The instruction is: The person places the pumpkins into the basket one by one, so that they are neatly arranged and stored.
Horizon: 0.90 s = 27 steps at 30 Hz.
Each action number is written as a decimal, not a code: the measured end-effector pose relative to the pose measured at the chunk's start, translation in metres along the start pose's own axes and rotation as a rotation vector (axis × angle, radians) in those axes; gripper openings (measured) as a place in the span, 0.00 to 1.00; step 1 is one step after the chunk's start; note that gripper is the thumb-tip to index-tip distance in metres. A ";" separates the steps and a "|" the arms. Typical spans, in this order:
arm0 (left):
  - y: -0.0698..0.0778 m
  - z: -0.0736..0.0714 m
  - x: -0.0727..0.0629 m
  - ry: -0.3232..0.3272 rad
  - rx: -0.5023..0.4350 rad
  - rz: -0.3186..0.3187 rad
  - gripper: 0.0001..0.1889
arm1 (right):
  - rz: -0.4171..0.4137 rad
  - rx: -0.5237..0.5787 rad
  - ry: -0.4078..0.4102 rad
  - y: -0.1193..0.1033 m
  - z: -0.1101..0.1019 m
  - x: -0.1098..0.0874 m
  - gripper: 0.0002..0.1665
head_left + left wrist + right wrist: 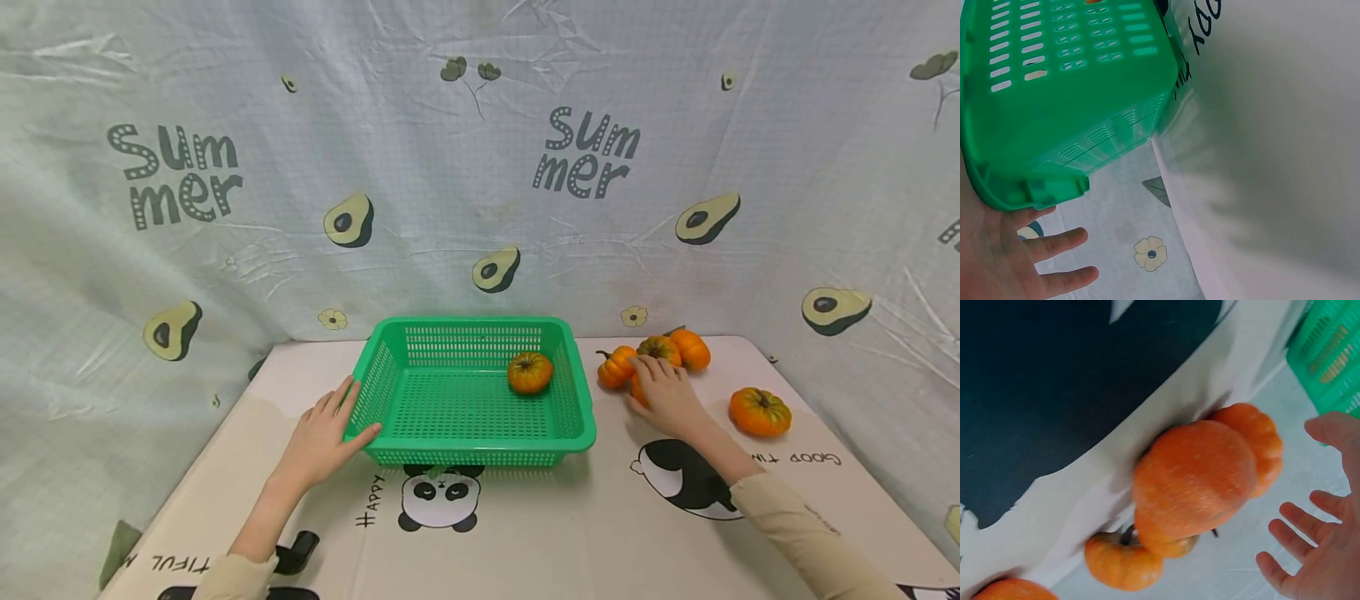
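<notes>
Left hand (318,442): fingers straight, resting at the rim of the basket (480,445) to its right; inner pumpkin (529,372) within. Right hand (667,400): unclenched, over the near pumpkin (639,390), contact unclear; three clustered pumpkins (617,367) beyond and left; lone pumpkin (761,412) to its right. Probable hazard: bumping the cluster while grasping could roll one off the table (525,533).

Basket wall (576,387) blocks low passage; above seems free.
</notes>
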<state>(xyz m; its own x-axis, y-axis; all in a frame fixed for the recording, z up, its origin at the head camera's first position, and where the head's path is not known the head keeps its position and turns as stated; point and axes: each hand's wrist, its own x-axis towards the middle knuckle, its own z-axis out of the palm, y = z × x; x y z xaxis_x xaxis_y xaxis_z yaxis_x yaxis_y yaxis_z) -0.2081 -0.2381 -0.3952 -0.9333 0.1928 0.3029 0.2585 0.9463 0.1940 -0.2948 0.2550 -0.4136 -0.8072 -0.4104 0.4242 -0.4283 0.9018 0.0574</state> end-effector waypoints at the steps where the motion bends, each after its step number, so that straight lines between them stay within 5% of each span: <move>1: 0.000 0.000 0.000 0.000 -0.001 0.000 0.41 | 0.010 -0.011 -0.011 0.003 0.002 -0.001 0.38; 13: 0.001 -0.001 -0.001 -0.006 -0.011 -0.005 0.41 | 0.067 -0.039 -0.061 0.028 0.011 -0.002 0.47; 27: 0.003 -0.003 -0.001 -0.014 -0.012 -0.009 0.41 | 0.031 -0.094 -0.112 0.034 0.015 -0.002 0.56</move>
<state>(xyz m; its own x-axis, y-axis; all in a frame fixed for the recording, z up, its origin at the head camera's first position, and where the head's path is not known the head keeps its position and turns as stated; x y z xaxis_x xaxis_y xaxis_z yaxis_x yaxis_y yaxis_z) -0.2052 -0.2364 -0.3920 -0.9389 0.1878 0.2885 0.2529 0.9449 0.2077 -0.3136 0.2840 -0.4261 -0.8620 -0.3899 0.3240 -0.3668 0.9208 0.1323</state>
